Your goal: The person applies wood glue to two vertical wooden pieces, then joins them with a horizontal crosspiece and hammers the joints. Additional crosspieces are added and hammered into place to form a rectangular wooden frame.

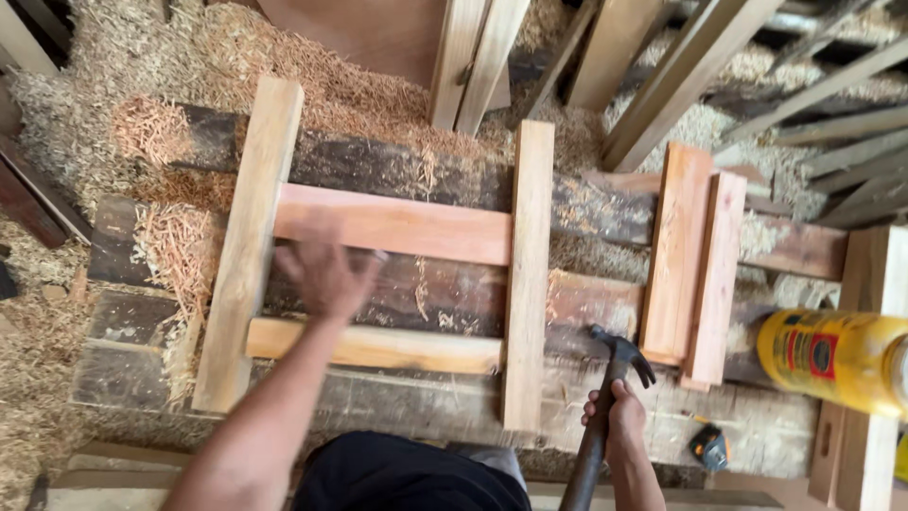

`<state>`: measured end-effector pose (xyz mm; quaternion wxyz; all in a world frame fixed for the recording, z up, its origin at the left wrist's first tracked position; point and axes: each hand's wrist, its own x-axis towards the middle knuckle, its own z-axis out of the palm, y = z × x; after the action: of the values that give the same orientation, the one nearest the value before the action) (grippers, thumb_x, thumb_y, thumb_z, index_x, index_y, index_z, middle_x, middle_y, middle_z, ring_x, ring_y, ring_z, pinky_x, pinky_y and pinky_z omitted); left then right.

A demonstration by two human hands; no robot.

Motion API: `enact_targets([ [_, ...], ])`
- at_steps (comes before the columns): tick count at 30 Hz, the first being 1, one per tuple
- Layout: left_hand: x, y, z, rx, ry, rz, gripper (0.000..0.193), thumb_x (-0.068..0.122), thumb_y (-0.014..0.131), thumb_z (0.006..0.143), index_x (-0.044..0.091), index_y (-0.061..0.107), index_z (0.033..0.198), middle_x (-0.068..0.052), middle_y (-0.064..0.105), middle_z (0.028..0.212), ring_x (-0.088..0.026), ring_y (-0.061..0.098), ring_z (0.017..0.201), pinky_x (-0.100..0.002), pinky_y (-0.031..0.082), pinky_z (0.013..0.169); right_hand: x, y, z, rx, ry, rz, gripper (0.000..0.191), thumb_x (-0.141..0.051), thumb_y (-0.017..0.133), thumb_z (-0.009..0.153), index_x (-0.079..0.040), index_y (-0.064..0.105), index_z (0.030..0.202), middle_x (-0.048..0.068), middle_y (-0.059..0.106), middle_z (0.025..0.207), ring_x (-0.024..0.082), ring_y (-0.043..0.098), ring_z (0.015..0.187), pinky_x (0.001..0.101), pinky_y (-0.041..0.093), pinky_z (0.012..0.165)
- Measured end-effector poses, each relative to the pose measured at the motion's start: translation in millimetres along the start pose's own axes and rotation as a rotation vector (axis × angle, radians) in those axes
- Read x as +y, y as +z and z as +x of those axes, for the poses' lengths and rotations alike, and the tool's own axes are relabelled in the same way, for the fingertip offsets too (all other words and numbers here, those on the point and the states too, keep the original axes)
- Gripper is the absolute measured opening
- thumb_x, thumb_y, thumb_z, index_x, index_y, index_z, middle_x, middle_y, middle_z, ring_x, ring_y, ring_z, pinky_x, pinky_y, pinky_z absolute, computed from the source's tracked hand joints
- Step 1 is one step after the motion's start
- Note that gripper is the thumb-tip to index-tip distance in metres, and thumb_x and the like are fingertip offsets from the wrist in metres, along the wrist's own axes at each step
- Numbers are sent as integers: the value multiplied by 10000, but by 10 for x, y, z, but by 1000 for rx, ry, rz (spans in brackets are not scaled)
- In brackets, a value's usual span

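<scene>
Right hand (615, 416) closed around handle of claw hammer (605, 407), head raised just right of frame's right upright. Left hand (326, 274) open, fingers spread, blurred, over upper crosspiece near left upright; contact not discernible. Wooden frame (527, 274) flat on dark, shavings-strewn workbench (416, 397). Two short boards (695, 270) alongside at right. Yellow bottle (837, 355) at right edge; small tape measure (709, 447) near right wrist.

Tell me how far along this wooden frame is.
Laid out: two pale upright boards with a reddish upper crosspiece and a pale lower crosspiece fitted between them, ladder-like. In hand: the right hand grips a black claw hammer; the blurred left hand hovers over the frame. Left: two loose reddish boards lie unjoined beside it. No nails are visible at the joints.
</scene>
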<state>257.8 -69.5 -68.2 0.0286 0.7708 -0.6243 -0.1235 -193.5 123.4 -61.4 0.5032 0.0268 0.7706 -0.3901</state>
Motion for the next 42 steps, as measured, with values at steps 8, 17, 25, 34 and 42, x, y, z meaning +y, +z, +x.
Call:
enact_targets([
  [8, -914, -317, -82, -219, -736, -82, 1358, 843, 672, 713, 103, 53, 1668, -214, 245, 1661, -402, 262, 1509, -640, 223, 1217, 166, 322, -455, -130, 1, -283, 236, -240, 418, 1066, -86, 541, 1197, 122, 554, 693, 224, 514, 503, 396, 449, 436],
  [17, -945, -239, -392, -150, -766, -248, 1308, 754, 743, 735, 177, 23, 1663, -169, 157, 1682, -416, 136, 1553, -638, 83, 1248, 66, 227, -537, -104, -49, -313, 263, -251, 419, 1076, -58, 549, 1198, 103, 575, 713, 186, 506, 505, 357, 454, 431],
  [25, -995, -309, -384, -217, -758, -366, 1222, 787, 654, 809, 216, -36, 1642, -164, 28, 1698, -414, 27, 1570, -638, -2, 1236, -6, 171, -485, -124, -75, -282, 274, -209, 390, 1079, -3, 479, 1236, 88, 575, 703, 191, 516, 500, 345, 493, 439],
  [34, -1078, -329, -224, -206, -797, -333, 1164, 730, 729, 796, 156, 150, 1626, -181, 235, 1659, -405, 176, 1569, -694, 59, 1261, -180, 492, -285, -211, -76, -339, 248, -260, 416, 1072, -84, 526, 1207, 79, 551, 690, 188, 521, 516, 352, 458, 446],
  [42, -1095, -269, 295, -136, -667, -220, 1195, 784, 750, 717, 130, 220, 1565, -207, 249, 1631, -430, 235, 1501, -680, 139, 1191, -417, 672, -13, -177, -86, -307, 261, -268, 400, 1090, -42, 531, 1099, 113, 587, 728, 213, 528, 532, 379, 477, 477],
])
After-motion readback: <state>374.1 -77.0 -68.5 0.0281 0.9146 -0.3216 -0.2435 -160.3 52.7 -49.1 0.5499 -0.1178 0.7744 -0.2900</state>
